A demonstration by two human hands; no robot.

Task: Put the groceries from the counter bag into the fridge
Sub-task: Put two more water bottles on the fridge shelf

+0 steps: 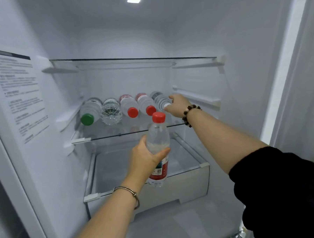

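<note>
Left hand [145, 155] grips an upright red-capped bottle [158, 135], red label [161, 170] too blurred to read, while right hand [178, 105] pinches the white-capped bottle [161, 100] lying rightmost on the shelf [117, 134].

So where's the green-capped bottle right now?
In the head view, the green-capped bottle lies on its side at the left end of the glass shelf, beside a base-out bottle.

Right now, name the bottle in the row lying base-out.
The second bottle from the left: its clear moulded base faces out, while the other four in the row show their caps.
</note>
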